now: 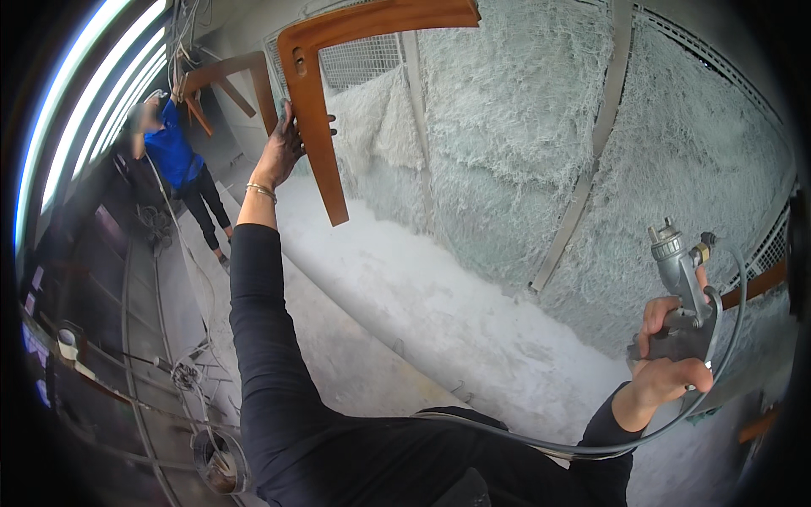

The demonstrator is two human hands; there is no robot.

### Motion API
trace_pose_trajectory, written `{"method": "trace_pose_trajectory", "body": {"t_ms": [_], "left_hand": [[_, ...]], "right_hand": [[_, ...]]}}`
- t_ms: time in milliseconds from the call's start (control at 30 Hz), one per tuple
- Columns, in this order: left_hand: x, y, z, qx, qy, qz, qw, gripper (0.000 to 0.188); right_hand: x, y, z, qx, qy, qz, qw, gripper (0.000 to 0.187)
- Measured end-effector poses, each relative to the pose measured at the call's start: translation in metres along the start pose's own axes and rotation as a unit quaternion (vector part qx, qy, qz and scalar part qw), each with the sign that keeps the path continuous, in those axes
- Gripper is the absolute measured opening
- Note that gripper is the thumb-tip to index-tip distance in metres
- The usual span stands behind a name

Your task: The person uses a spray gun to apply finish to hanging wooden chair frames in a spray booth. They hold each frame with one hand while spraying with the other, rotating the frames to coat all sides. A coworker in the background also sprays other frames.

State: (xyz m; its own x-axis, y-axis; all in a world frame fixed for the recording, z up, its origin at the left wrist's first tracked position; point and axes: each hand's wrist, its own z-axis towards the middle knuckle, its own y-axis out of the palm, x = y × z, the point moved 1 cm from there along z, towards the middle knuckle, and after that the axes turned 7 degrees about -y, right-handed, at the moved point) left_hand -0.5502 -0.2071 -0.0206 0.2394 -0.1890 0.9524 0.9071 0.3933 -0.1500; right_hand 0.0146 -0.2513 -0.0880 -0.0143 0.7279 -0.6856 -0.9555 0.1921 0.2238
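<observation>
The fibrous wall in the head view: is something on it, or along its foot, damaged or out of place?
Yes, two things. The left fibrous panel seems to sag: its top edge slants, leaving wire mesh bare above. Below lies a white layer, like spilled residue; its nature is unclear.

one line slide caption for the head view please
Left hand on an L-shaped brown piece, right hand holding a spray gun, co-worker in blue beyond.
</observation>
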Motion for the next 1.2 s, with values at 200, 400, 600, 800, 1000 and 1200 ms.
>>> {"method": "trace_pose_trajectory", "body": {"t_ms": [200, 400, 600, 800, 1000, 1200], "left_hand": [[0.0, 0.01, -0.007, 0.05, -0.015, -0.022, 0.998, 0.079], [0.01, 0.036, -0.024, 0.022, -0.019, -0.031, 0.999, 0.069], [0.003, 0.05, -0.03, -0.026, -0.025, -0.045, 0.998, 0.081], [0.014, 0.087, -0.065, -0.058, 0.036, -0.045, 0.997, 0.07], [0.048, 0.138, -0.09, -0.056, 0.088, -0.089, 0.991, 0.078], [0.06, 0.17, -0.088, -0.006, 0.112, -0.04, 0.993, 0.073]], "right_hand": [[0.006, 0.017, -0.01, -0.226, -0.11, 0.139, 0.958, 0.12], [0.038, 0.028, -0.023, -0.459, -0.045, 0.043, 0.886, 0.081], [0.024, -0.019, -0.025, -0.509, -0.042, 0.008, 0.86, 0.063], [-0.026, -0.097, -0.017, -0.144, -0.061, 0.102, 0.982, 0.123], [-0.029, -0.117, -0.016, -0.223, -0.103, 0.03, 0.969, 0.12], [-0.029, -0.104, -0.014, -0.258, -0.169, -0.029, 0.951, 0.115]]}}
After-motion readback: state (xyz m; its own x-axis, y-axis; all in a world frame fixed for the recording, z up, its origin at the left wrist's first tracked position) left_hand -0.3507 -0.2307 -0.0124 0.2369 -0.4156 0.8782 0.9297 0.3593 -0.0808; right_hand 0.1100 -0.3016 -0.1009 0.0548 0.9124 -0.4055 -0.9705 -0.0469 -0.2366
